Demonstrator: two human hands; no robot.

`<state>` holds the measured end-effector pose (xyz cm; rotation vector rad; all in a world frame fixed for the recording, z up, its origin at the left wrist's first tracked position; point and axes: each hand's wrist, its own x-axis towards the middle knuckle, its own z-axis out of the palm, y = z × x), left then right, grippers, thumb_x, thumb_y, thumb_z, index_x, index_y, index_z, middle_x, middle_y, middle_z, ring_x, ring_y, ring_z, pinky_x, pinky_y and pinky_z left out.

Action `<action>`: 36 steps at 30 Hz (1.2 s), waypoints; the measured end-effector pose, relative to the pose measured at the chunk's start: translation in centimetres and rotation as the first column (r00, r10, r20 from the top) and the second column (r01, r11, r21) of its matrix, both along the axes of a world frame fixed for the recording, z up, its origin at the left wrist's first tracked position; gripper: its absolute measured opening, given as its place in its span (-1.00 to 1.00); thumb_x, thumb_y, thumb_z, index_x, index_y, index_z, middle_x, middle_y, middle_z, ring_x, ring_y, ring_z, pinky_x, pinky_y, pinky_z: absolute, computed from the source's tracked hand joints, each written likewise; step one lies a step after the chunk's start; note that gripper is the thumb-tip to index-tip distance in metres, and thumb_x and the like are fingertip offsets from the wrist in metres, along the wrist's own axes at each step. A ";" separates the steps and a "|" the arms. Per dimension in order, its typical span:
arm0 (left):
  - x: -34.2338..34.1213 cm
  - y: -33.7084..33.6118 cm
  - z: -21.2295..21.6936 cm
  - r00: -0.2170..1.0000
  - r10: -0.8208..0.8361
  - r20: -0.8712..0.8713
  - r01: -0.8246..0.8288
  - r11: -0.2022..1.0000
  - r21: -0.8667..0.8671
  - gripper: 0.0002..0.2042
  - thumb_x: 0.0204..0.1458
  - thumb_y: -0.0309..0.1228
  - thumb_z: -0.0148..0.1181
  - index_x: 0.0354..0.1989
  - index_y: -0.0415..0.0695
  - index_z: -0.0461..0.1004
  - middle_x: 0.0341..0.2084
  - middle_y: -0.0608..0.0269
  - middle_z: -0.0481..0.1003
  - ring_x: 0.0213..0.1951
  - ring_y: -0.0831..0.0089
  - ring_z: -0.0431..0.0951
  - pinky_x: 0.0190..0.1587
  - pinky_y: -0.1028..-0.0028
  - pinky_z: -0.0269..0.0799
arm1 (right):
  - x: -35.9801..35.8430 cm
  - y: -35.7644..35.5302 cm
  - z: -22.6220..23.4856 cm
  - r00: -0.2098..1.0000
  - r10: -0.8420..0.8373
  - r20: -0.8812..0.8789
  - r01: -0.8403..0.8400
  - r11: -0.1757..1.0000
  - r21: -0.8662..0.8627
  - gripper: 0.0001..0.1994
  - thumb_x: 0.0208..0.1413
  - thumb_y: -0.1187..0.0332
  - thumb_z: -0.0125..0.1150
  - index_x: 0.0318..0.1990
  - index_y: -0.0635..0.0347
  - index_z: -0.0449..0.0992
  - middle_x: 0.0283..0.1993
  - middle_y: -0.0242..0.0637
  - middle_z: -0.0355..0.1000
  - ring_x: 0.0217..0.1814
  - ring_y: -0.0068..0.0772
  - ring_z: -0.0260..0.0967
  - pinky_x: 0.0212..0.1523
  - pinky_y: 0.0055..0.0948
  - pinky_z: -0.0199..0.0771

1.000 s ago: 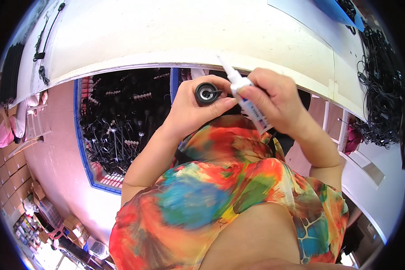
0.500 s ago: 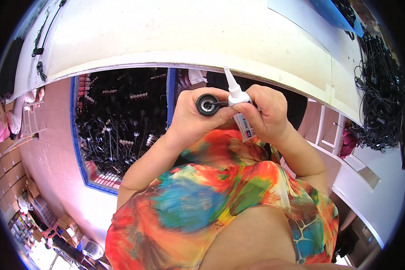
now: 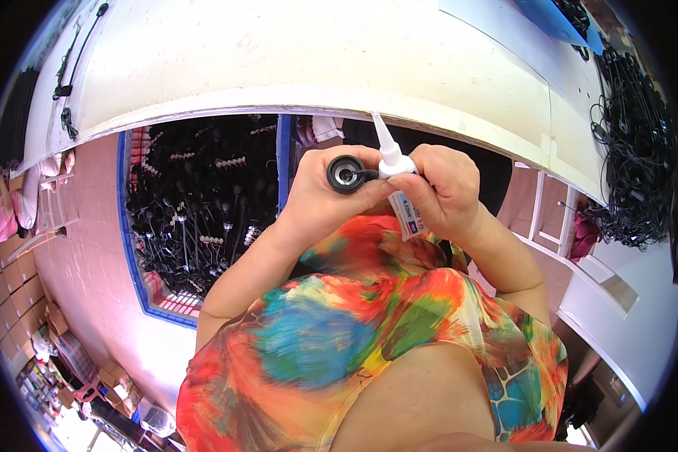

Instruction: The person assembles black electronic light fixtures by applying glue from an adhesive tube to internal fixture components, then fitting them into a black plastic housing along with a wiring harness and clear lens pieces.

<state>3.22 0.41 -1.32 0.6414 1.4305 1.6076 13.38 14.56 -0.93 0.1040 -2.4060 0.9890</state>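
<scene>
In front of my body, just below the table edge, my left hand (image 3: 316, 188) is closed round a black cylindrical part (image 3: 346, 174). Its round end faces up, with a pale ring inside and a thin black cable at its mouth. My right hand (image 3: 448, 184) grips a white glue tube (image 3: 408, 215) with a printed label. The tube's long tapered nozzle (image 3: 385, 135) points up and slightly left, toward the table edge. Both hands nearly meet, thumb by thumb, and the tube's shoulder is right beside the black part. Palms and some fingertips are hidden.
A white table (image 3: 279, 60) spans the far side. Below it, a blue-rimmed crate (image 3: 124, 218) holds many black cabled parts. Black cables (image 3: 633, 151) lie heaped at the right. A white stool frame (image 3: 539, 211) stands at right; cardboard boxes (image 3: 11, 301) are at far left.
The hands, black part and glue tube keep almost the same pose. The view has shifted very slightly; nothing was taken hold of or let go.
</scene>
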 end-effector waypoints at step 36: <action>-0.3 1.2 0.7 0.790 -0.097 -0.605 0.149 0.988 0.036 -0.68 -0.29 -0.50 0.30 -0.24 -0.13 0.48 -0.44 0.26 0.46 -0.38 0.48 0.45 -0.30 0.58 0.33 | 3.3 3.3 7.6 0.692 0.599 0.403 0.338 0.224 -0.914 -0.77 -0.01 0.27 0.10 -0.41 0.29 0.47 -0.58 -0.38 0.40 -0.67 -0.77 0.25 -0.69 -0.79 0.16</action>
